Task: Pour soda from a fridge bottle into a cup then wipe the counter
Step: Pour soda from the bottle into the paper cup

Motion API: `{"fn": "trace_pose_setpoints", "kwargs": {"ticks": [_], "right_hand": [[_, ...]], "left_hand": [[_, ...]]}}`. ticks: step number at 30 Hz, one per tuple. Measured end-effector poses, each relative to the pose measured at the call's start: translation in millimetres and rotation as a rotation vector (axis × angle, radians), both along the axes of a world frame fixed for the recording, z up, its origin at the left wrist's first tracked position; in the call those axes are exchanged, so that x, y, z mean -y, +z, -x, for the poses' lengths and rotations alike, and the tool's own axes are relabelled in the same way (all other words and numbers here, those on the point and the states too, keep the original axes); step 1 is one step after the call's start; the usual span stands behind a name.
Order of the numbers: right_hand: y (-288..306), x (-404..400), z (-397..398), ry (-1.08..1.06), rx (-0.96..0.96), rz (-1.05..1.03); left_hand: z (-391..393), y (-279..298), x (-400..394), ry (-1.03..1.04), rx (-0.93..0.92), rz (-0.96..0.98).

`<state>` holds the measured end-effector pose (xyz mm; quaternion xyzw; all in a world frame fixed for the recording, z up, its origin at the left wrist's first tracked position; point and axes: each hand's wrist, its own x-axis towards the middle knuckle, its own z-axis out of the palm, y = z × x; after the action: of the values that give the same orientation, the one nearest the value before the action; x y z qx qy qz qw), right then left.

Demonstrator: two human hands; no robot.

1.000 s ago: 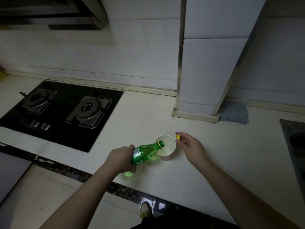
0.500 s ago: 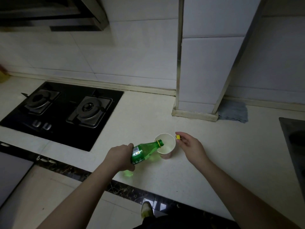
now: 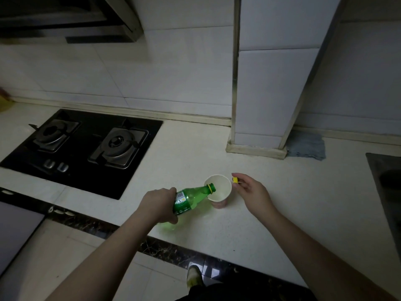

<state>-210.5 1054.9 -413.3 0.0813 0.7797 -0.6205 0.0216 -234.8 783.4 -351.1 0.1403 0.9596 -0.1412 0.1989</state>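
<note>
My left hand (image 3: 159, 205) grips the base of a green soda bottle (image 3: 191, 197), tipped nearly level with its open mouth over the rim of a white paper cup (image 3: 219, 191). The cup stands upright on the pale counter (image 3: 293, 213). Just right of the cup, my right hand (image 3: 252, 190) pinches the yellow bottle cap (image 3: 235, 180) in its fingertips. A grey-blue cloth (image 3: 306, 146) lies flat on the counter at the foot of the tiled pillar, far right of the cup.
A black two-burner gas hob (image 3: 82, 148) is set into the counter at left, under a range hood (image 3: 65, 18). A tiled pillar (image 3: 267, 83) rises behind the cup. The dark edge of a sink (image 3: 388, 187) shows at far right. A shoe (image 3: 194, 276) is on the floor below.
The bottle has stayed tipped over the cup with its neck slightly further in; both hands hold almost the same places.
</note>
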Motion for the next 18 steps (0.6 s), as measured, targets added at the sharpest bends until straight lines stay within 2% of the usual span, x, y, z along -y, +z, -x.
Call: {"fn": "trace_pose_setpoints", "kwargs": {"ticks": [18], "right_hand": [[1.3,2.4,0.1,0.01,0.021,-0.017]], "left_hand": [[0.9,5.0,-2.7,-0.016,0.002,0.028]]}}
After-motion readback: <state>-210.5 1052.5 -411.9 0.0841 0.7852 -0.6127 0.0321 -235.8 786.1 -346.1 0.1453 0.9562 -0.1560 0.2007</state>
